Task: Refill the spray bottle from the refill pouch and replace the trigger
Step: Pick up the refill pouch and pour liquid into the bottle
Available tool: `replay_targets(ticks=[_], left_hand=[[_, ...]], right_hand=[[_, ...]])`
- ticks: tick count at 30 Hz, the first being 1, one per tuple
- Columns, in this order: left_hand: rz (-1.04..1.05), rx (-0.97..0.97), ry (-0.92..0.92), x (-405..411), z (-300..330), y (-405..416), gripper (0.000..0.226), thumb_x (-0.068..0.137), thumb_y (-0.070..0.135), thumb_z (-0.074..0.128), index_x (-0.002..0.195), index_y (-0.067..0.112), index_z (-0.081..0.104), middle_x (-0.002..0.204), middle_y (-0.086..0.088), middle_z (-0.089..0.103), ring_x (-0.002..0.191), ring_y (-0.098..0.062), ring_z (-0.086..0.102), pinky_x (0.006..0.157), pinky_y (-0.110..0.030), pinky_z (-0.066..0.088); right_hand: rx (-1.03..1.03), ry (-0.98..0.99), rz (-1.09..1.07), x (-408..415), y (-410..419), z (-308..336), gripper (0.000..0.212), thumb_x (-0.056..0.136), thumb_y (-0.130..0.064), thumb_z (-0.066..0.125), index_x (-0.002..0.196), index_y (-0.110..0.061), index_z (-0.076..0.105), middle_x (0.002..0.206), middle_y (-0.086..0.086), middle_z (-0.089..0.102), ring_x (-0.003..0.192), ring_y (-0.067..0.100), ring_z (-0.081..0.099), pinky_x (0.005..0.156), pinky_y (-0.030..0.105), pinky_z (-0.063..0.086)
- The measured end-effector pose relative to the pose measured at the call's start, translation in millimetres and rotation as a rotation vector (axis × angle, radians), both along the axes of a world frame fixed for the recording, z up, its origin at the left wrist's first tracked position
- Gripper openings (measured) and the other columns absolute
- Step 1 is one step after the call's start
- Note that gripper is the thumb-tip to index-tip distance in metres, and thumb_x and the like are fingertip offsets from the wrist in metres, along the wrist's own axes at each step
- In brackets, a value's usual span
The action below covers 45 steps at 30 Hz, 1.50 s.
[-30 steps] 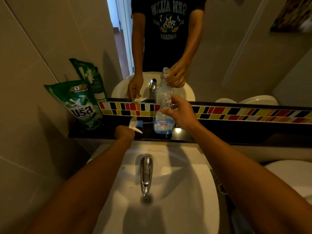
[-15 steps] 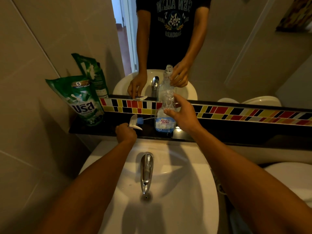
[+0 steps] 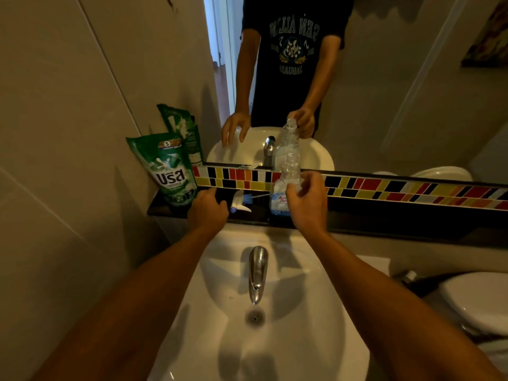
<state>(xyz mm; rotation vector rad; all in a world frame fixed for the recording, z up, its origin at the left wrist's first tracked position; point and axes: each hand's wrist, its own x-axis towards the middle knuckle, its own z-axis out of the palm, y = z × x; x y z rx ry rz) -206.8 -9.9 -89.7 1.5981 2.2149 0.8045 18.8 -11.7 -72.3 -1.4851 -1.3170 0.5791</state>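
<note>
On the dark shelf (image 3: 384, 218) behind the sink (image 3: 275, 339) I see the spray bottle (image 3: 284, 188) standing upright w/ no trigger on it, long axis vertical, open neck pointing up, label toward me. Trigger (image 3: 241, 204) lies flat on the shelf just left of the bottle, white lever toward me and its thin dip tube running right toward the bottle base. Refill pouch (image 3: 169, 167), green, stands at the shelf's far left end, leaning back against the corner of the wall, top tilted left; it's apart from the bottle w/ the trigger between them. Behind all this: striped tile band (image 3: 398, 189), mirror (image 3: 384, 78) above it doubling the bottle & both arms, faucet (image 3: 257, 273) in front center, toilet lid (image 3: 475, 301) at right. My right hand (image 3: 306, 200) covers the bottle's right side, fingers curled round its waist, thumb on the front. My left hand (image 3: 207, 210) sits between pouch & trigger, knuckles up, fingers loosely bent and slightly spread, holding nothing that I can see. Vs 0.5 s ago: left hand has let go of the trigger and shifted left toward the pouch; the trigger now lies fully exposed. Right hand and bottle unchanged.
</note>
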Motion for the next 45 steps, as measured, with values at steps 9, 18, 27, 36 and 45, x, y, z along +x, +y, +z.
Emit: replay_targets(ticks=[9,18,27,36,45], left_hand=[[0.072,0.083,0.015,-64,41,-31,0.053,0.089,0.031,0.062,0.139,0.016,0.055,0.134,-0.012,0.058,0.120,-0.035,0.057,0.096,-0.046,0.051],[0.173,0.231,-0.154,-124,74,-14,0.045,0.091,0.031,0.059,0.133,0.019,0.050,0.125,-0.011,0.062,0.111,-0.032,0.062,0.084,-0.035,0.049],[0.189,0.335,-0.427,-157,62,39,0.070,0.089,0.006,0.054,0.152,0.024,0.029,0.137,-0.012,0.058,0.120,-0.029,0.060,0.097,-0.048,0.054],[0.154,0.355,-0.442,-176,31,66,0.073,0.095,-0.008,0.044,0.157,0.023,0.023,0.129,-0.004,0.054,0.106,-0.014,0.055,0.071,-0.009,0.048],[0.111,0.440,-0.456,-177,21,69,0.075,0.094,-0.007,0.044,0.153,0.036,0.029,0.091,0.012,0.052,0.077,0.001,0.055,0.064,-0.016,0.050]], right_hand=[[-0.040,-0.016,0.232,-73,-12,0,0.025,0.099,-0.017,0.066,0.122,-0.018,0.059,0.105,-0.001,0.065,0.087,0.007,0.065,0.083,0.036,0.061],[-0.191,0.006,0.480,-139,26,7,0.039,0.103,-0.013,0.060,0.141,-0.016,0.051,0.115,-0.002,0.064,0.099,0.017,0.068,0.075,0.026,0.056],[-0.272,0.038,0.619,-208,82,-2,0.045,0.108,-0.009,0.049,0.153,-0.012,0.043,0.140,0.005,0.058,0.127,0.018,0.056,0.086,0.018,0.052],[-0.246,0.125,0.548,-249,117,-32,0.026,0.108,-0.007,0.044,0.130,-0.012,0.058,0.125,0.009,0.069,0.115,0.024,0.066,0.102,0.050,0.056],[-0.164,0.234,0.496,-244,113,-41,0.016,0.110,-0.011,0.042,0.112,-0.018,0.057,0.104,-0.007,0.067,0.100,0.006,0.066,0.087,0.030,0.058]])
